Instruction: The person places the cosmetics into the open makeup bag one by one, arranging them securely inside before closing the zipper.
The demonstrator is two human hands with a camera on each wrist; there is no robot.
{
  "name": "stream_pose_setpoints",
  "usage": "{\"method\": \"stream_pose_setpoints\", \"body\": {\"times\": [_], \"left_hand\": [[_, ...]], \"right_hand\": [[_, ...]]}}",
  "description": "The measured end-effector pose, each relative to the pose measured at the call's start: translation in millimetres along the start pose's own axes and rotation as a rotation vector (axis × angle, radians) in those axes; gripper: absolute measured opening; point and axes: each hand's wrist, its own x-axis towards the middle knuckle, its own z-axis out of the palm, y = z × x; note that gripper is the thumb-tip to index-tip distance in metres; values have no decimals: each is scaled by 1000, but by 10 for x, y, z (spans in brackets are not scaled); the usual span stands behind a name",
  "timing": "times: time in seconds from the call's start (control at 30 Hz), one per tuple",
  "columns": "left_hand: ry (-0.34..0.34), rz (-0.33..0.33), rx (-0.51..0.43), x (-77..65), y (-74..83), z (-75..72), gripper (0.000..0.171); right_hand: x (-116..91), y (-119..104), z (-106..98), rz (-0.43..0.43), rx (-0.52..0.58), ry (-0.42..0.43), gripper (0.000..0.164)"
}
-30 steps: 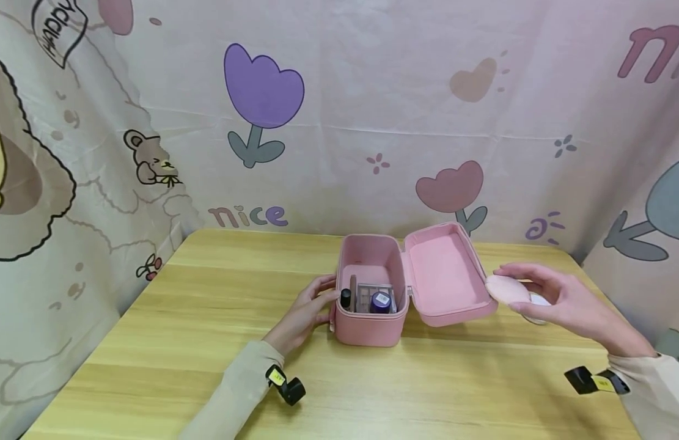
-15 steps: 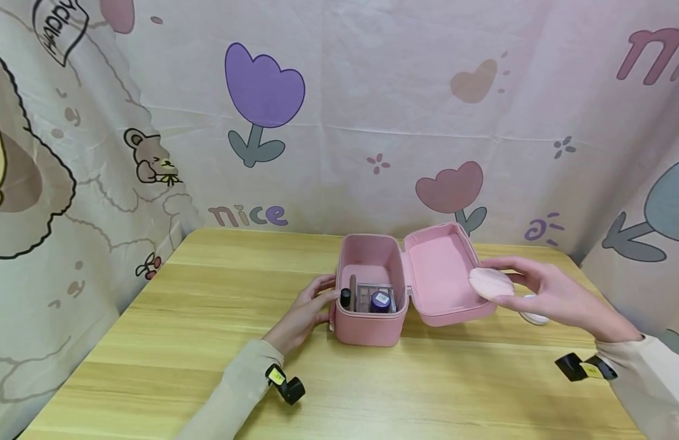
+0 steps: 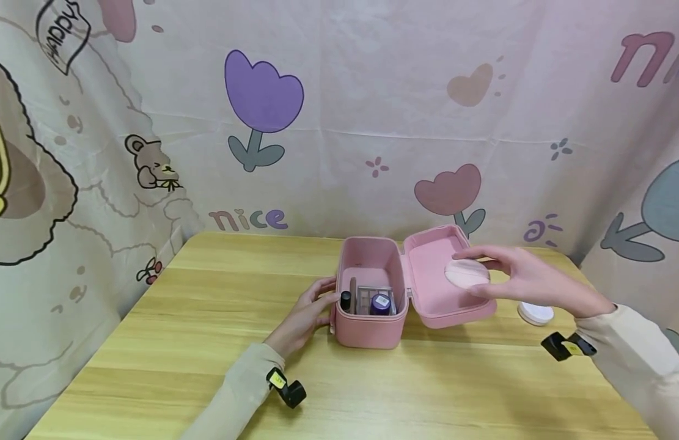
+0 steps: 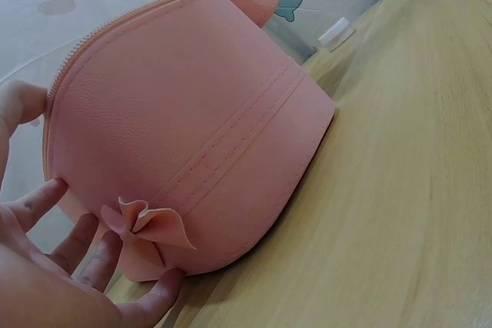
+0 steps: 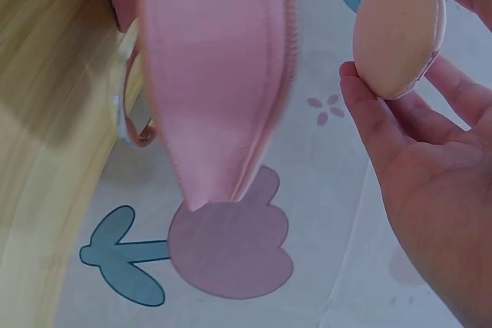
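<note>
My right hand (image 3: 532,278) pinches a round pale-pink powder puff (image 3: 464,274) in front of the raised lid (image 3: 435,269) of a pink makeup case (image 3: 369,332). In the right wrist view, thumb and fingers hold the puff (image 5: 400,28) by its edges. With bent, spread fingers, my left hand (image 3: 303,315) holds the case at its left front corner; in the left wrist view the fingers lie around a small pink bow (image 4: 150,228). Inside stand a black-capped item (image 3: 346,299), a slim brown stick (image 3: 353,294), a clear palette (image 3: 367,298) and a purple-lidded jar (image 3: 380,304).
A round white flat container (image 3: 535,313) lies on the wooden table (image 3: 218,275), right of the lid. A printed cloth (image 3: 339,122) hangs behind the table. The lid leans out to the right of the case on metal hinges.
My right hand has moved left with the puff, from beside the lid's right edge to in front of its inside. The white container shows more fully. My left hand stays on the case.
</note>
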Motion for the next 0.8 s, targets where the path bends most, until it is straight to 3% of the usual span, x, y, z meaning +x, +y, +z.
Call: {"method": "stream_pose_setpoints", "body": {"times": [0.2, 0.6, 0.8], "left_hand": [[-1, 6, 4, 9, 9, -4, 54], [-11, 1, -5, -7, -7, -1, 55], [-1, 9, -18, -4, -10, 11, 55]], "right_hand": [[126, -76, -22, -17, -36, -43, 47], [411, -104, 7, 69, -105, -133, 46], [595, -141, -24, 57, -124, -159, 48]]}}
